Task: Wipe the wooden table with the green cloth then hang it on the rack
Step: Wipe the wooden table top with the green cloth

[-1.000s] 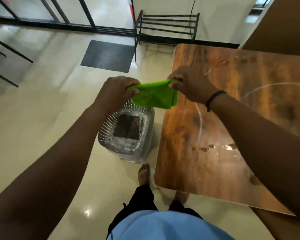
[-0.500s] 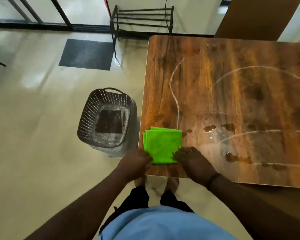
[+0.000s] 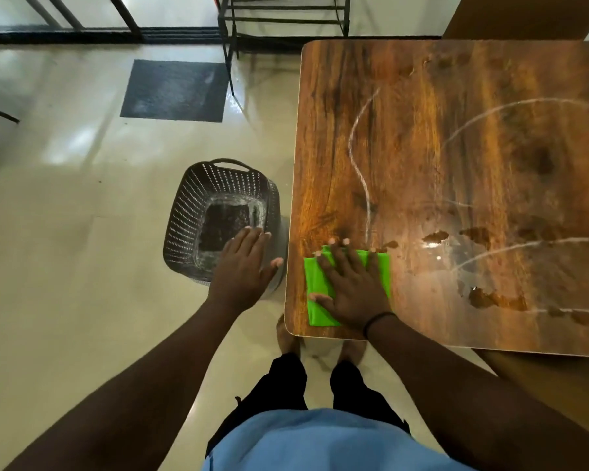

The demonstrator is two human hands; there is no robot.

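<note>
The folded green cloth (image 3: 315, 287) lies flat near the front left corner of the wooden table (image 3: 439, 158). My right hand (image 3: 351, 287) presses on it with its fingers spread and straight, covering most of it. My left hand (image 3: 244, 266) hovers flat and holds nothing, off the table's left edge and above the basket. White streaks and small brown puddles mark the tabletop to the right of the cloth. The black metal rack (image 3: 286, 18) stands against the far wall, beyond the table's far left corner.
A grey perforated plastic basket (image 3: 191, 212) stands on the glossy floor just left of the table. A dark doormat (image 3: 176, 90) lies farther back. My bare feet show under the table's front edge. Black metal bars run along the far left.
Both hands brought the cloth from the air down onto the table's front corner. Since then my left hand has let go and moved left off the table, and my right hand has flattened on the cloth.
</note>
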